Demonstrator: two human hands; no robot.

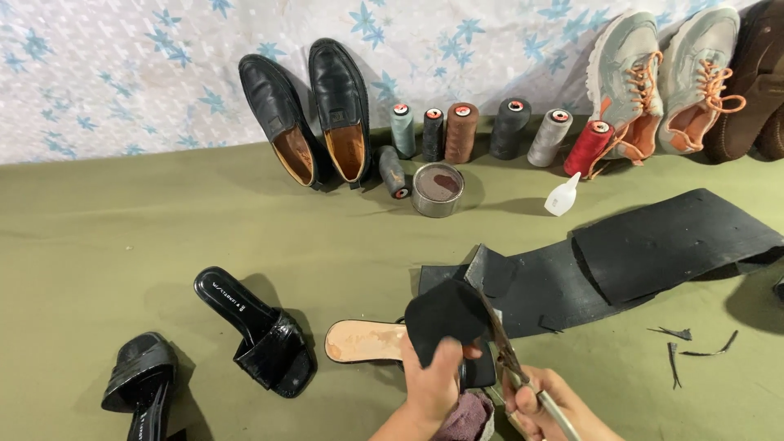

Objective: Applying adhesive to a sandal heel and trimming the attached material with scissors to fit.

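L hand point(433, 384) gripping rounded matte black rubber piece point(445, 314), R hand point(539, 402) w/ steel scissors point(502, 347)

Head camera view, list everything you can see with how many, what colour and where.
Dress shoes: two, black, back left against wall.
Thread spools: seven, mixed colours, back centre; one lies flat.
Tin: one, silver, before spools.
Glue bottle: one, white, centre right.
Sneakers: two, grey with orange laces, back right.
Brown shoes: back right edge.
Rubber sheet: one, black, right.
Heeled sandals: two, black, front left.
Flat sole: one, tan, centre front.
Left hand: holds black cut piece.
Right hand: holds scissors.
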